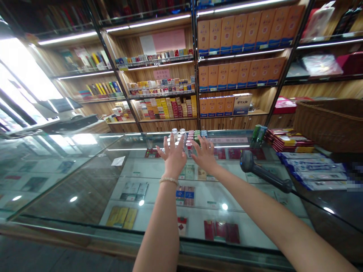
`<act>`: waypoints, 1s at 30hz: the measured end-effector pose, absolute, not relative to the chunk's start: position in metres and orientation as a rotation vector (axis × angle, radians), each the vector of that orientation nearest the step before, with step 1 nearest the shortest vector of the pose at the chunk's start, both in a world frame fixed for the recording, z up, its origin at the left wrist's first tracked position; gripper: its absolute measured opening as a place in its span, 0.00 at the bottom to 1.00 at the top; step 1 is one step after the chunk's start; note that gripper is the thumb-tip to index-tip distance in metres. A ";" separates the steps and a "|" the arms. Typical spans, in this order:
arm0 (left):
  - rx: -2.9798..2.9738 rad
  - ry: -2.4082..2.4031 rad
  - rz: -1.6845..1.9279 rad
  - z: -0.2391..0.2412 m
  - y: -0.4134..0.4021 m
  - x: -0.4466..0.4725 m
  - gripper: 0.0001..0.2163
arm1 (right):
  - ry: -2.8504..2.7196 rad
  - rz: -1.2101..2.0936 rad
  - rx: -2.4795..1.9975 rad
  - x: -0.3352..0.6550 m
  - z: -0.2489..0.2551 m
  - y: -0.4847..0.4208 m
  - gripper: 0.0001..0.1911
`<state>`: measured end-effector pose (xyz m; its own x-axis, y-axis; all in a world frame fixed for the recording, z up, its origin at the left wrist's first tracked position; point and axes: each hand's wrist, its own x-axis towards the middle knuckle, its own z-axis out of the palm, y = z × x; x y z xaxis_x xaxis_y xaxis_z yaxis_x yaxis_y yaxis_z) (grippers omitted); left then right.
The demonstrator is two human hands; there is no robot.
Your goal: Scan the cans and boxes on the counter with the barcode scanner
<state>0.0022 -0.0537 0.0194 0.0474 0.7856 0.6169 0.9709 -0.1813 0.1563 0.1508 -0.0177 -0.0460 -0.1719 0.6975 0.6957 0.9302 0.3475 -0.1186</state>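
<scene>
Fingers (171, 141) spread on our left hand (173, 160) — and parted, slightly bent on our right hand (206, 155) — we have both at the small containers (189, 150) grouped toward the far edge of the glass desk (93, 181); we cannot tell whether we touch any. A scanner (265, 173) lies to their right.

Small containers (189, 150) are topped white, pink, green & prob. lt blue (blurred); scanner (266, 173) is coloured dk grey; boxes (227, 36), orange w/ blue
</scene>
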 end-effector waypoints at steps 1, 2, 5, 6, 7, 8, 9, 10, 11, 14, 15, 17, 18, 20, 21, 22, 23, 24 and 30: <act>-2.012 -1.782 -0.889 0.020 -0.054 0.004 0.36 | -1.935 -0.449 -1.437 0.151 -0.046 -0.018 0.32; -1.995 -1.783 -0.914 0.020 -0.054 0.005 0.37 | -1.928 -0.456 -1.453 0.151 -0.045 -0.019 0.33; -1.944 -1.774 -0.971 0.022 -0.055 0.010 0.38 | -1.915 -0.464 -1.467 0.151 -0.044 -0.021 0.34; -1.933 -1.769 -0.984 0.023 -0.056 0.011 0.38 | -1.913 -0.462 -1.459 0.151 -0.043 -0.021 0.34; -1.927 -1.763 -0.997 0.023 -0.056 0.012 0.37 | -1.910 -0.458 -1.449 0.151 -0.043 -0.022 0.34; -1.922 -1.757 -1.013 0.024 -0.056 0.013 0.36 | -1.906 -0.454 -1.440 0.151 -0.042 -0.023 0.34; -1.916 -1.748 -1.032 0.025 -0.056 0.014 0.35 | -1.900 -0.451 -1.432 0.152 -0.040 -0.023 0.33; -1.909 -1.732 -1.056 0.026 -0.056 0.014 0.34 | -1.892 -0.448 -1.428 0.153 -0.038 -0.024 0.33; -1.903 -1.710 -1.083 0.026 -0.056 0.015 0.33 | -1.883 -0.445 -1.429 0.154 -0.035 -0.024 0.33; -1.901 -1.602 -1.153 0.028 -0.057 0.019 0.29 | -1.840 -0.436 -1.455 0.162 -0.019 -0.025 0.33; -1.908 -1.561 -1.168 0.029 -0.057 0.020 0.27 | -1.818 -0.433 -1.470 0.166 -0.012 -0.026 0.33; -1.928 -1.480 -1.188 0.031 -0.060 0.025 0.24 | -1.791 -0.431 -1.498 0.177 0.002 -0.029 0.33; -1.941 -1.441 -1.193 0.031 -0.061 0.027 0.23 | -1.793 -0.442 -1.503 0.184 0.009 -0.031 0.33; -1.976 -1.372 -1.198 0.033 -0.065 0.033 0.23 | -1.800 -0.486 -1.507 0.201 0.020 -0.037 0.32; -1.994 -1.347 -1.199 0.034 -0.067 0.036 0.23 | -1.803 -0.512 -1.507 0.210 0.024 -0.042 0.32; -2.012 -1.327 -1.199 0.035 -0.069 0.040 0.22 | -1.806 -0.536 -1.510 0.220 0.027 -0.047 0.32; -2.029 -1.315 -1.196 0.035 -0.072 0.043 0.22 | -1.810 -0.559 -1.515 0.230 0.028 -0.053 0.31; -2.043 -1.314 -1.192 0.036 -0.074 0.046 0.23 | -1.806 -0.578 -1.523 0.240 0.029 -0.059 0.31; -2.170 -1.342 -1.065 0.034 -0.085 0.065 0.25 | -1.785 -0.658 -1.646 0.292 0.016 -0.094 0.32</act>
